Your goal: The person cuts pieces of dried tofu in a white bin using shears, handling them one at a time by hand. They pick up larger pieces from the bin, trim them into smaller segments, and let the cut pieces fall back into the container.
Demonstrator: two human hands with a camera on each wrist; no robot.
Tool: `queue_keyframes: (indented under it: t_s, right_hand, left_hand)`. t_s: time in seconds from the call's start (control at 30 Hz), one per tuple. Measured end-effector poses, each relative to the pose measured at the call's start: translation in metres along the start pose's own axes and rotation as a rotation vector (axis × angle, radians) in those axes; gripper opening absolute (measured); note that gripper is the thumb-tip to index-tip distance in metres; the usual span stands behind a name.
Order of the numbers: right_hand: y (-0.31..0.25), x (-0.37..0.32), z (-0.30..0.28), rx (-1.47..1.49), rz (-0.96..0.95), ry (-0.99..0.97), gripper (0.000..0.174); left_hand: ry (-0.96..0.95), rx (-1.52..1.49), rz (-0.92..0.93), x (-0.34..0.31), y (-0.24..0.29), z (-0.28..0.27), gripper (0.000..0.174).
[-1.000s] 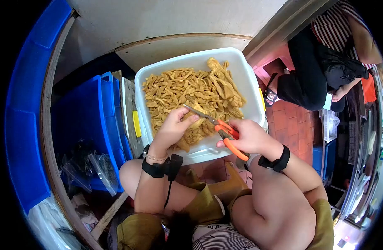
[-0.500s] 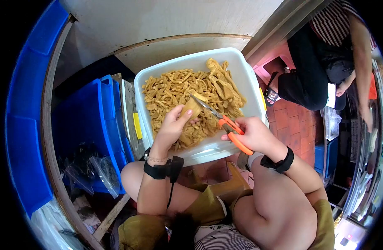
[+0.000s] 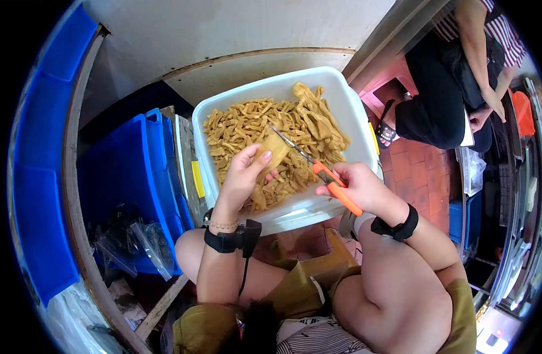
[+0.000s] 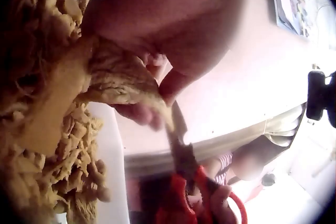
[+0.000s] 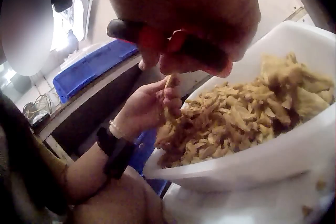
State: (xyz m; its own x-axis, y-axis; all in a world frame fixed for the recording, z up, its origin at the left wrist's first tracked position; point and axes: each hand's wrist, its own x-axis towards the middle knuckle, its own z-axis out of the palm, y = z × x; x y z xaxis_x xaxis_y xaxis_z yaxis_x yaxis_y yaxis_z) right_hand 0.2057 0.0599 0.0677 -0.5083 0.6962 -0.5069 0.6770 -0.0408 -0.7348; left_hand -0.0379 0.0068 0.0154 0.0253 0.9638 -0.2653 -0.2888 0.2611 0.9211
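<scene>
My left hand (image 3: 241, 174) pinches a soft, flat yellow-brown sheet of food (image 3: 273, 148) between thumb and fingers, above a white tub (image 3: 360, 141). In my right hand (image 3: 365, 187) are orange-handled scissors (image 3: 337, 187). Their blades reach the upper right edge of the sheet. The left wrist view shows the scissor blades (image 4: 181, 153) right at the folded end of that sheet (image 4: 121, 77). Below lies a heap of cut yellow-brown strips (image 3: 241, 121) filling much of the tub. Larger uncut pieces (image 3: 315, 118) rest at its right side.
Blue crates (image 3: 120, 171) stand left of the tub, with clear plastic bags (image 3: 150, 245) beside them. A pale wall panel (image 3: 241, 29) rises behind. To the right, a seated person (image 3: 442, 112) is near a pink stool (image 3: 389, 82) on red floor tiles (image 3: 406, 177).
The sheet in my left hand has come up into fuller view. The scissors have shifted from beside the left thumb to the sheet's right edge, handles lower right. The seated person's arms have moved.
</scene>
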Motion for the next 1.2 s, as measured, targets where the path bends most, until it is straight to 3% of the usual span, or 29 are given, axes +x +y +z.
queue_keyframes:
  t_s: [0.1,0.17,0.3,0.63,0.9,1.2]
  right_hand:
    - [0.003,0.000,-0.003,-0.070,-0.039,0.061,0.040]
    - [0.005,0.000,-0.005,-0.089,-0.112,0.105,0.057]
    - [0.002,-0.004,-0.007,-0.130,-0.139,0.104,0.057]
    - [-0.004,-0.004,-0.009,-0.203,-0.095,-0.018,0.060]
    - [-0.006,-0.001,-0.004,-0.222,-0.083,-0.053,0.061]
    - [-0.013,-0.002,-0.005,-0.177,-0.103,0.030,0.058]
  left_hand:
    - [0.052,-0.051,-0.001,0.001,-0.001,-0.006,0.025]
    - [0.128,-0.126,0.032,0.001,0.001,0.000,0.025]
    - [0.241,-0.237,0.077,0.003,0.000,0.005,0.026]
    - [0.167,-0.171,0.131,0.001,-0.005,0.018,0.025]
    - [-0.021,-0.065,0.038,-0.001,-0.008,0.020,0.025]
    - [0.095,-0.091,0.081,0.004,-0.003,0.005,0.025]
